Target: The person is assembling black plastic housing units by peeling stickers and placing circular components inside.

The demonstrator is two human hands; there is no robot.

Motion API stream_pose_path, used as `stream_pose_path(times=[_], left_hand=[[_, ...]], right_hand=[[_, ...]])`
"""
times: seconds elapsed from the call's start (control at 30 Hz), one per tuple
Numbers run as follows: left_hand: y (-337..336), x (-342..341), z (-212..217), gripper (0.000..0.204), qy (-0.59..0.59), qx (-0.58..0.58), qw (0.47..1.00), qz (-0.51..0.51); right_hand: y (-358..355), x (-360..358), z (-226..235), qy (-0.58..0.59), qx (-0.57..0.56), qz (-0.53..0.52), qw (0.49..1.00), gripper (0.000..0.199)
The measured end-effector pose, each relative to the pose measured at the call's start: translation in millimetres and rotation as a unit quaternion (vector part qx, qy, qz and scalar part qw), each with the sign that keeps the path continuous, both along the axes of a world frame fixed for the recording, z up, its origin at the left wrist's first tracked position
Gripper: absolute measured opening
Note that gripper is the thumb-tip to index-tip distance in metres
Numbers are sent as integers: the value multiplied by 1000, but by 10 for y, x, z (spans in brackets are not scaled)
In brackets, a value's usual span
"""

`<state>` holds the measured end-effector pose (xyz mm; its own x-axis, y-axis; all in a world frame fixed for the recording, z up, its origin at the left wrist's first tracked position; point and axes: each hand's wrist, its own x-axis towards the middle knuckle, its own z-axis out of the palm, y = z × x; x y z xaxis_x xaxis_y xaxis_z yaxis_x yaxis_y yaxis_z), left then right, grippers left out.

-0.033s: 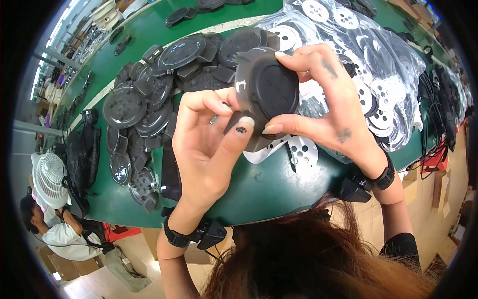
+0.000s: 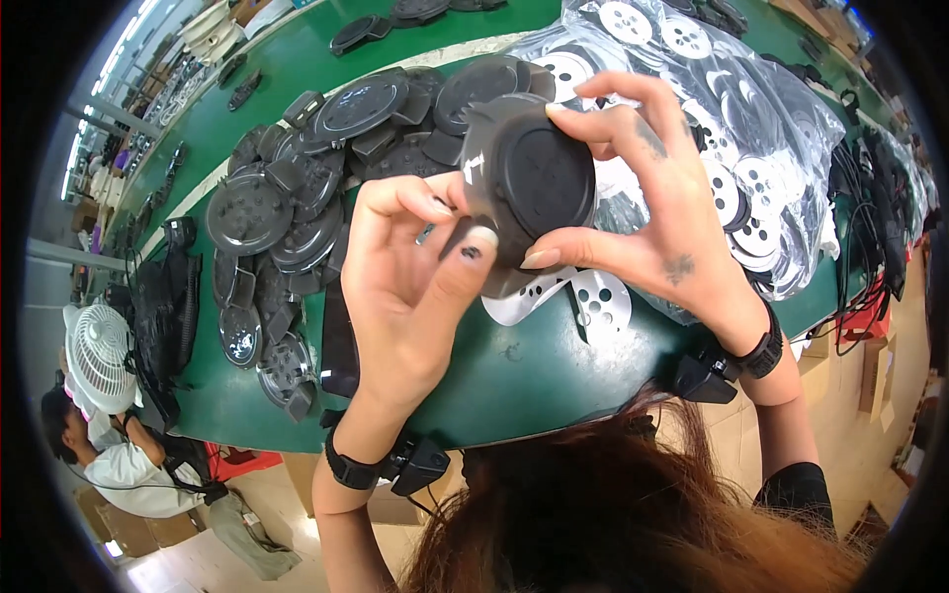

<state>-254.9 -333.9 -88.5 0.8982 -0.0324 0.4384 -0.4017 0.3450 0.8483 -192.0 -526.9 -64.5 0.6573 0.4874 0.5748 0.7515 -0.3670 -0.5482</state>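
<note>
Both hands hold up a round black plastic cover (image 2: 546,180) above the table, its flat disc face turned partly toward me. Thumb and forefinger of my right hand (image 2: 667,203) clasp its right rim, and the other fingers stand off it. On its lower left side, my left hand (image 2: 400,282) pinches the narrower end between thumb and fingers; that end is mostly hidden. Directly below the cover lie white discs with round holes (image 2: 601,304). To the left of my hands is a heap of similar dark round covers (image 2: 250,211).
A clear plastic bag (image 2: 736,104) of white holed discs spreads over the green table (image 2: 494,381) at right. Black cables (image 2: 858,212) hang by the right edge. At far left are a white fan (image 2: 99,346) and a seated person (image 2: 129,465).
A finger of my right hand has lifted and straightened away from the cover. My left thumb has shifted slightly, and the cover has turned a little.
</note>
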Motion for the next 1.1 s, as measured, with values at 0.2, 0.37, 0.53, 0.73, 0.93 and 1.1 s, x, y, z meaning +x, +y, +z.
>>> stream_pose_path(times=[0.2, 0.37, 0.53, 0.73, 0.93, 1.1], left_hand=[[129, 43, 18, 33, 103, -122, 986, -38], [69, 48, -7, 41, 77, 34, 996, 10], [64, 24, 34, 51, 122, 32, 992, -23], [111, 30, 104, 45, 162, -127, 976, -73], [79, -27, 182, 42, 160, -87, 983, -27], [75, -39, 196, 37, 181, -7, 983, -32]], right_hand=[[13, 44, -17, 275, 155, 72, 946, 31], [-3, -43, 177, 480, 123, 109, 861, 22], [-50, -17, 202, 527, 84, 111, 839, 25], [11, 248, 295, 548, 130, 115, 818, 37], [249, 895, 410, 475, 236, 81, 844, 70], [-53, 720, 378, 484, 114, 33, 867, 67]])
